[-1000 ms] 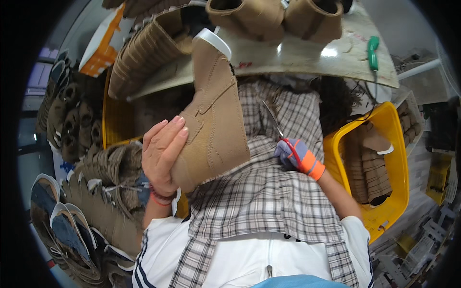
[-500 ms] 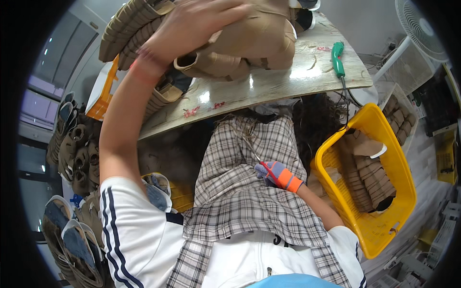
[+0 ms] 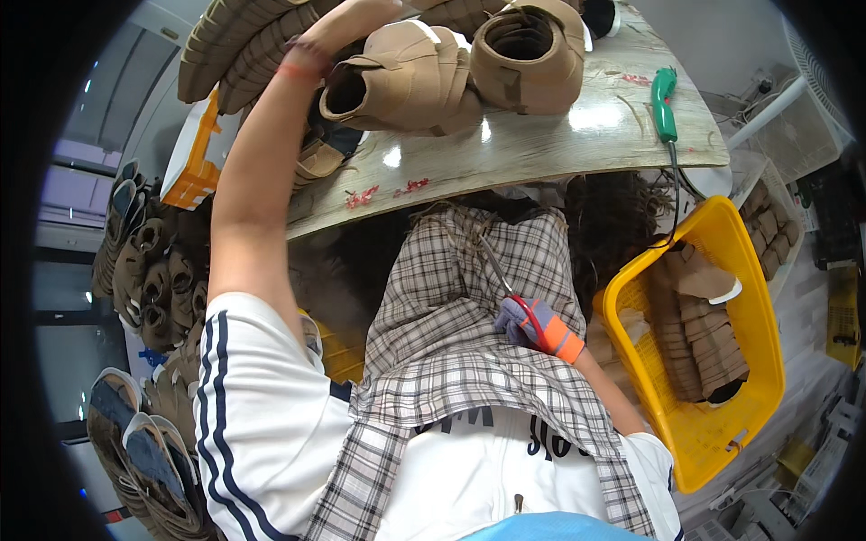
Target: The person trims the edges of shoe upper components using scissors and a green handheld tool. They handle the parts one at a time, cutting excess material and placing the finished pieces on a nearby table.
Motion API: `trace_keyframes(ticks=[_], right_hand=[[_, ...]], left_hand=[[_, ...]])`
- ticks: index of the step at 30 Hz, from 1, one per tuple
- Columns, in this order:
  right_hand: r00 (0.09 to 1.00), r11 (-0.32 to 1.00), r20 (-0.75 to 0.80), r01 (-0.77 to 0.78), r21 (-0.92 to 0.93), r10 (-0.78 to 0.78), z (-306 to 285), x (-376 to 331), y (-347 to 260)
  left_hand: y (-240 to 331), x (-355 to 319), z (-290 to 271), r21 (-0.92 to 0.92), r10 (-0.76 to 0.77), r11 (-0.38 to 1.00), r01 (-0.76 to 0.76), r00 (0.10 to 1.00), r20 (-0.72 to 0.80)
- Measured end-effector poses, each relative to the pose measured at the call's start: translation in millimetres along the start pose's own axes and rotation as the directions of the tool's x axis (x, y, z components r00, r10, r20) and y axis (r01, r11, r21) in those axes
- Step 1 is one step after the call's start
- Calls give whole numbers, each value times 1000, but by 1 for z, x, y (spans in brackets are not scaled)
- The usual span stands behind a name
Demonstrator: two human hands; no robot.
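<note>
My left arm reaches up over the wooden table [image 3: 541,144]. My left hand [image 3: 365,11] is at the top edge of the picture, beside a tan boot upper [image 3: 406,81] that lies on its side; its fingers are cut off from view. A second tan boot upper [image 3: 528,50] stands next to the first. My right hand [image 3: 534,326], in a grey and orange glove, rests on my checked lap. It grips red-handled scissors [image 3: 494,266] with the thin blades pointing up toward the table.
A green-handled tool [image 3: 665,104] lies on the table's right end. At my right, a yellow basket [image 3: 722,433] holds stacked tan pieces [image 3: 695,334]. Piles of soles [image 3: 153,279] and an orange and white box [image 3: 194,158] crowd the left.
A second ago my left hand held a tan boot upper over my lap. It has since lifted the upper onto the table among the others. My right hand stayed on my lap.
</note>
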State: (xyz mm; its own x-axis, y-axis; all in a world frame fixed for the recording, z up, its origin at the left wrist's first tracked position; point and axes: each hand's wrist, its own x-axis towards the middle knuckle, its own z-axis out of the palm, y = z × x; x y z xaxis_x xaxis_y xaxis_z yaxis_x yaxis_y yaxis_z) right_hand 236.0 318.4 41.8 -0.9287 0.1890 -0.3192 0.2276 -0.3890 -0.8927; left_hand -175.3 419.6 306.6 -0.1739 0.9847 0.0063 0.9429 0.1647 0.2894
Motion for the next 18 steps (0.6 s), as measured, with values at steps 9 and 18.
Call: trace_keyframes(ticks=[9, 18], right_hand=[[961, 963, -111, -240, 123, 254, 2, 13, 13], [890, 894, -383, 57, -444, -247, -6, 1, -13]], left_hand=[[-55, -85, 49, 254, 371, 912, -323, 912, -173], [-47, -185, -68, 281, 500, 860, -426, 596, -628]])
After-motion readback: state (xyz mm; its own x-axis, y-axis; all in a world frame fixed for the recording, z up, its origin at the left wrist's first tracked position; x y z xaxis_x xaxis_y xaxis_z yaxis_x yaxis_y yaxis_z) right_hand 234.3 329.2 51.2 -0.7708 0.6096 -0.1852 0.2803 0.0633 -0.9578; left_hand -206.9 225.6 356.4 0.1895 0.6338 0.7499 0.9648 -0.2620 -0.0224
